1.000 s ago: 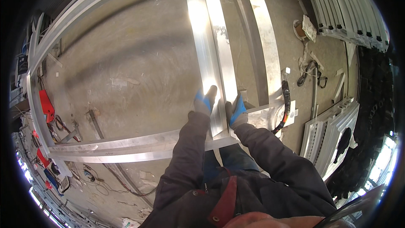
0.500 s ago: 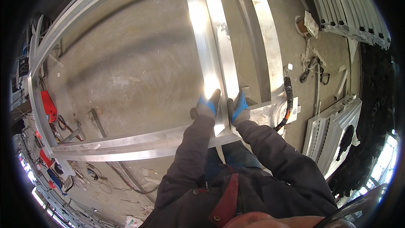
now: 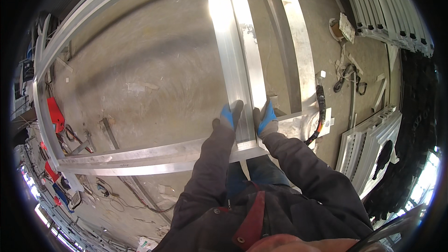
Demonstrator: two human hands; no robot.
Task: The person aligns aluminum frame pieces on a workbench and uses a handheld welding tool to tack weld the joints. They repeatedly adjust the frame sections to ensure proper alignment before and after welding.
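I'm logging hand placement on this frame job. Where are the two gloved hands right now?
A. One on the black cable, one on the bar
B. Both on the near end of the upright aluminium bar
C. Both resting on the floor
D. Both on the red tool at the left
B: the left hand and the right hand flank the near end of the upright aluminium bar, where it meets the cross rail.

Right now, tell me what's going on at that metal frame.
A person in a dark jacket and blue-and-grey work gloves stands over a large aluminium frame lying on a concrete floor. The left hand and the right hand grip the near end of a long aluminium bar from either side, just where it meets the frame's near crosspiece. A second bar lies to the right. A black and red cable and more stacked profiles sit off to the right.
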